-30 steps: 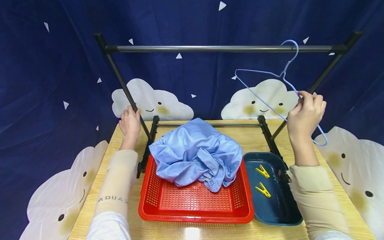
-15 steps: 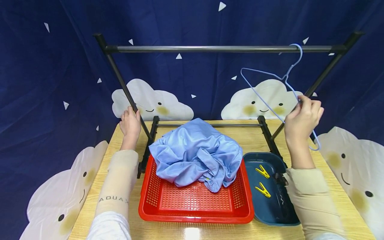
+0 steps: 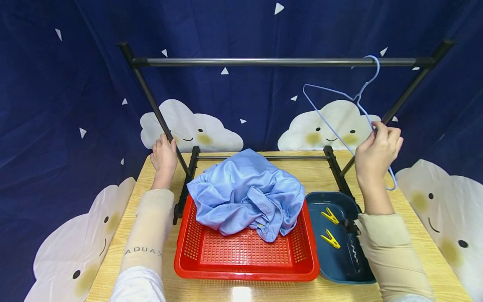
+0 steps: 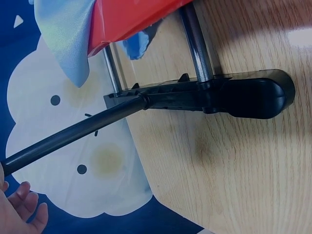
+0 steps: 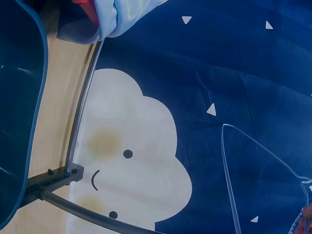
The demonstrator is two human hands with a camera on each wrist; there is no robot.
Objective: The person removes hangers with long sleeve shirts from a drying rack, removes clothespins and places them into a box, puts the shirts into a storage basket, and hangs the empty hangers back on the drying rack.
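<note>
Blue hanger [image 3: 357, 98] was up at the right end of the top bar [image 3: 249, 62], hook over it, frame skewed, left corner higher than right. Compared with a second earlier, the hook had dropped lower and moved toward the right post [image 3: 413, 87]; over the last half second the hook barely moved, while the right hand [image 3: 377, 153] and the hanger's lower right end came inward. My read: bar was likely taking the weight, hand only guiding. Contact not certain from this angle.

Right hand: thumb and fingers nearly closed, pinching the hanger's right arm. Left hand [image 3: 164, 155]: unmoved, fingers curled, apparently gripping the left post [image 3: 151, 100], probably steadying the rack. Blue garment [image 3: 245, 188] was unchanged, heaped in the red basket [image 3: 247, 274]. Two yellow clips [image 3: 330, 239] lay in the teal tray [image 3: 328, 266].

Views: only head showed hook and top bar. Left wrist showed the post running into the rack foot [image 4: 263, 97], plus a front lower rod [image 4: 195, 41] the basket hid from head. Right wrist cut off the hook, but caught a ridged strip [image 5: 294, 222] by the fingertips that head didn't resolve; couldn't tell what it was.
</note>
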